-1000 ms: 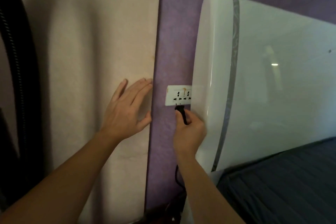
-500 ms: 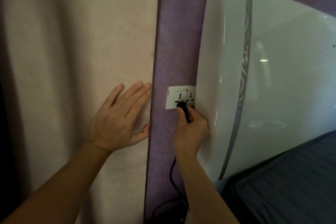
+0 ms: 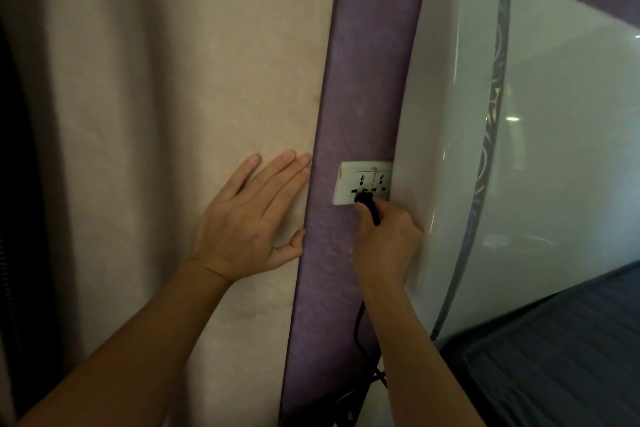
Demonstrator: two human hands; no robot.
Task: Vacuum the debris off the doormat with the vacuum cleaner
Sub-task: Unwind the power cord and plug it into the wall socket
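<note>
A home bedroom: glossy white headboard [image 3: 450, 114], dark mattress [image 3: 554, 357], purple wall [image 3: 363, 62].

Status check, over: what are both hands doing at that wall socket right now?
Left hand flat on cream wall panel, open. Right hand gripping black plug at white socket. White headboard crowds the socket's right side.

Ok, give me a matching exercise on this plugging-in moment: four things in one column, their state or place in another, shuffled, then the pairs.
Things:
1. left hand
2. right hand
3. plug
4. headboard

States:
A. at the socket
B. glossy white, right of the socket
C. flat on the cream wall panel
D. gripping the black plug

Pairs: 1-C, 2-D, 3-A, 4-B
</note>
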